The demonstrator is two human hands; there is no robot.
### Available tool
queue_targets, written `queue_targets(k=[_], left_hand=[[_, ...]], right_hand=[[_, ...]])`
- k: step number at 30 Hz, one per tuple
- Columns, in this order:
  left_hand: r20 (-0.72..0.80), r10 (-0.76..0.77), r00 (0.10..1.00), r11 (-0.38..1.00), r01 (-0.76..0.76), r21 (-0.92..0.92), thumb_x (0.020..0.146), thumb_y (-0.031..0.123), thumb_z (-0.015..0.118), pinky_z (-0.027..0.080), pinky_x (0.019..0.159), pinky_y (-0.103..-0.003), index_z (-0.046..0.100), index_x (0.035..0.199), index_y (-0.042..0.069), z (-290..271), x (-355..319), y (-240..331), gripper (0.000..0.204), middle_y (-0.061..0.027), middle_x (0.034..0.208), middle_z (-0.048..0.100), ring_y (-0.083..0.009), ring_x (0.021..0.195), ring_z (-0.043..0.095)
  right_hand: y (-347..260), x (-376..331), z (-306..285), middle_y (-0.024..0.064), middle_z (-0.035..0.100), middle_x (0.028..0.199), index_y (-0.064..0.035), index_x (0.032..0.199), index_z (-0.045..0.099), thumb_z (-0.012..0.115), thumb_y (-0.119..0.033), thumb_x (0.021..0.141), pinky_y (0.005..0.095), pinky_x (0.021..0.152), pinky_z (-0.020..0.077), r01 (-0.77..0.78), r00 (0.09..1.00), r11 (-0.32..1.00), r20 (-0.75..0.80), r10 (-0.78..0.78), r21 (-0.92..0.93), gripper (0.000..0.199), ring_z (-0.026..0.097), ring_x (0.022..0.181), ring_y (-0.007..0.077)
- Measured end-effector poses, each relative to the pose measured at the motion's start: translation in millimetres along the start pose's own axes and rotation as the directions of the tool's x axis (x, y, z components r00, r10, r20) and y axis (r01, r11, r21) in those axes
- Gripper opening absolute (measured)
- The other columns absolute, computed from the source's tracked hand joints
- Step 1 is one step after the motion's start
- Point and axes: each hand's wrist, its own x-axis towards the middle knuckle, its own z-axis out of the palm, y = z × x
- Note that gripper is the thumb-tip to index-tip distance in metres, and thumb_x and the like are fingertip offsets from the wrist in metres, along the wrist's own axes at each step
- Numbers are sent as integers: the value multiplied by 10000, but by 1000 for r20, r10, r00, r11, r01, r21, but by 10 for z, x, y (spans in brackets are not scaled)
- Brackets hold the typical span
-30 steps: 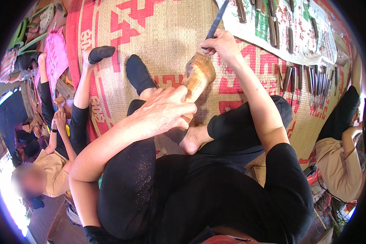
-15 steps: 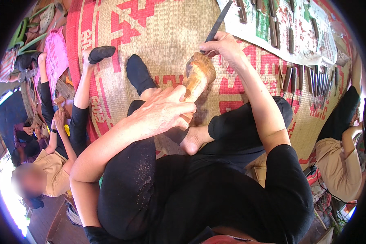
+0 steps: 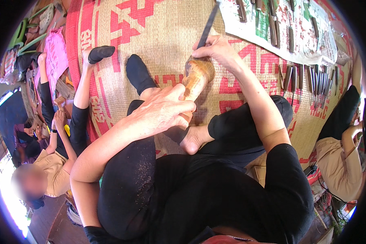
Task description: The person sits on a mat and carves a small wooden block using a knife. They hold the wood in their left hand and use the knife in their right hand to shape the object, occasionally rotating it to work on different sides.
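Note:
My left hand (image 3: 160, 109) is wrapped round the lower end of a carved wooden piece (image 3: 198, 79), pale yellow-brown with a wider, rounded upper end. The piece is tilted, its wide end pointing away from me and a little right. At that wide end, my right hand (image 3: 216, 51) grips a long, narrow, dark flat tool (image 3: 208, 25) that looks like a file. The tool points up and away, its far tip near the edge of a printed sheet. Its lower end, by the wood, is partly hidden by my fingers.
A woven red-and-tan mat (image 3: 171, 36) lies under me. At the far right, the printed sheet (image 3: 248, 34) bears several wooden-handled tools, with more carving tools (image 3: 313, 79) in a row beside it. One person (image 3: 55, 166) sits at left holding a mallet-like block; another (image 3: 337, 158) sits at right.
My right hand has shifted left and slightly toward me over the wide end, carrying the dark tool with it. My left hand and the wooden piece stay almost still.

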Motion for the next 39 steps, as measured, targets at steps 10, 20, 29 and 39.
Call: queue_targets(k=[10,20,29,39], left_hand=[[10,-3,1000,1000,3,-15,709,224,693,401,730,-420,585,936,119,-13,2,-7,273,-116,894,437,-292,854,504],[7,-8,1000,1000,8,0,701,205,708,408,735,-418,596,943,116,-5,-2,-7,281,-119,900,444,-295,872,512],[-92,56,994,998,-56,-3,620,208,782,390,636,-396,625,953,108,17,16,-23,382,-96,821,406,-275,750,486],[-115,24,993,998,-31,-62,675,227,750,387,652,-396,618,969,110,11,-5,-33,343,-91,823,388,-278,755,477]], right_hand=[[-93,-35,-122,41,674,745,-30,850,685,711,-115,760,271,679,505,-36,998,999,-49,37,23,126,627,697,110],[-8,50,-222,39,676,754,-40,831,676,699,-116,769,259,649,495,-29,989,1000,-147,29,-3,101,624,689,107],[8,66,-134,50,676,742,-31,794,683,706,-109,758,248,600,488,-36,987,999,-158,34,-13,89,614,643,103],[17,45,-98,48,675,738,-33,834,694,711,-115,762,268,654,496,-36,999,999,-33,36,5,110,621,671,111]])
